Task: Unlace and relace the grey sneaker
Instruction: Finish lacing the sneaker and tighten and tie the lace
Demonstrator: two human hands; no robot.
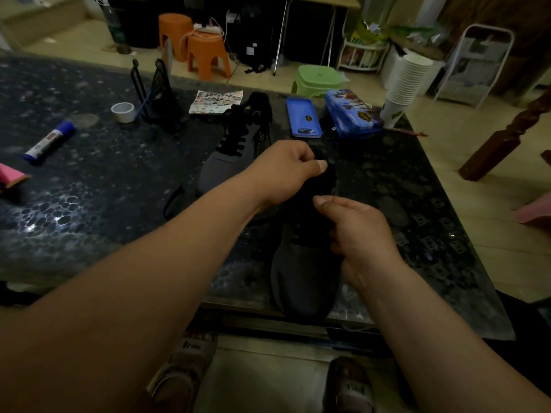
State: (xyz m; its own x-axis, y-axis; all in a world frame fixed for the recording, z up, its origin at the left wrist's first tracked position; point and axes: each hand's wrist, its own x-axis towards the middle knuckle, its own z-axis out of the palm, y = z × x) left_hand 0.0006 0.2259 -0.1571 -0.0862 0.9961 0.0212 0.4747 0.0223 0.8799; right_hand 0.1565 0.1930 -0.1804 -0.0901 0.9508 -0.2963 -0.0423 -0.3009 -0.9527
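grey sneaker [301,278] gripped by left hand [286,171]; right hand [357,231] too

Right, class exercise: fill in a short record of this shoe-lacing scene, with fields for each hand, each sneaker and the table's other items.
surface: dark pebble-patterned table
near grey sneaker: toe towards the person, under both hands
left hand: pinches its dark top end
right hand: curled over its lacing; grip unclear
far grey sneaker: black laces in
other items: glue stick, tape roll, blue pencil case, paper cup stack
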